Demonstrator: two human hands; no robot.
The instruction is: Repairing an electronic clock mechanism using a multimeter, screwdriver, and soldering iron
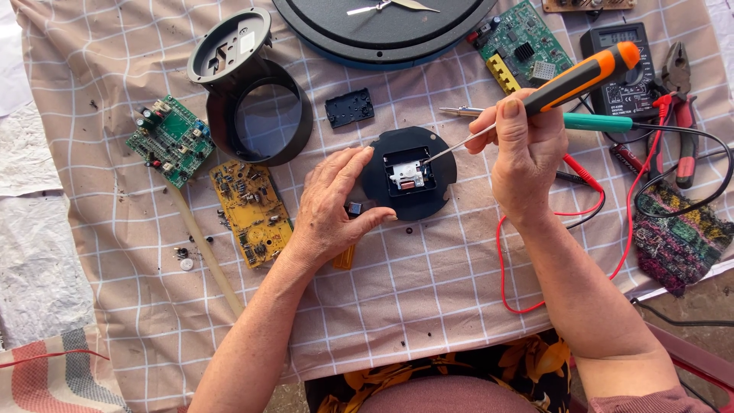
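We've got the round black disc [407,177] flat on the checked cloth [428,283], our left hand [330,208] spread open and pinning its left edge while our right hand [526,153] grips the orange-handled screwdriver [562,86], tip in the white mechanism [407,176] at the centre. It looks light, stiff plastic that probably skates around, so hold the rim, not the fragile little mechanism. The left fingers hide the near edge, and we can't make out what the tip is on.

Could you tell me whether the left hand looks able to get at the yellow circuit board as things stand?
Probably yes: the left hand rests on the black round disc, and the yellow circuit board lies uncovered on the cloth just beside it.
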